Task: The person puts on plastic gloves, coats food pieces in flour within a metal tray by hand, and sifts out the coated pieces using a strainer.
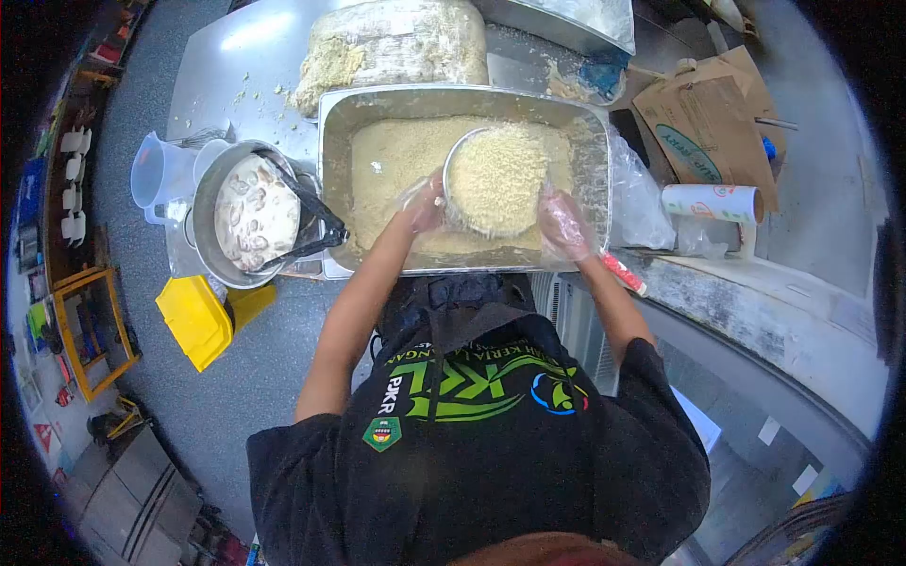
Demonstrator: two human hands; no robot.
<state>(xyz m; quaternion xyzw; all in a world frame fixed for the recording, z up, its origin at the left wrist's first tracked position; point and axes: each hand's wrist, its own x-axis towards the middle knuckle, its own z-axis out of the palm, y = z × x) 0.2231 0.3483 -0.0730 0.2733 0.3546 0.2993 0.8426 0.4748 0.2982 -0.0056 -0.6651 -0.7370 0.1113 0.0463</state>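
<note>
A round sieve (450,162) with a metal rim is heaped with pale, crumbly flour (498,179). My left hand (425,203), in a clear plastic glove, is closed on its left rim. At the opposite side my right hand (564,224), also gloved, grips the rim; its fingertips are partly hidden. Both hands hold the sieve over a deep rectangular metal tray (434,96), whose bottom is covered with more of the same flour. Just below my right wrist lies a red-handled item (624,274).
To the left stands a metal pot (201,226) of white liquid with pieces in it, a black item (321,222) across its rim. Nearby are a clear jug (156,174) and a yellow bin lid (196,321). Behind lies a flour-dusted sack (406,47); cardboard (703,132) is at right.
</note>
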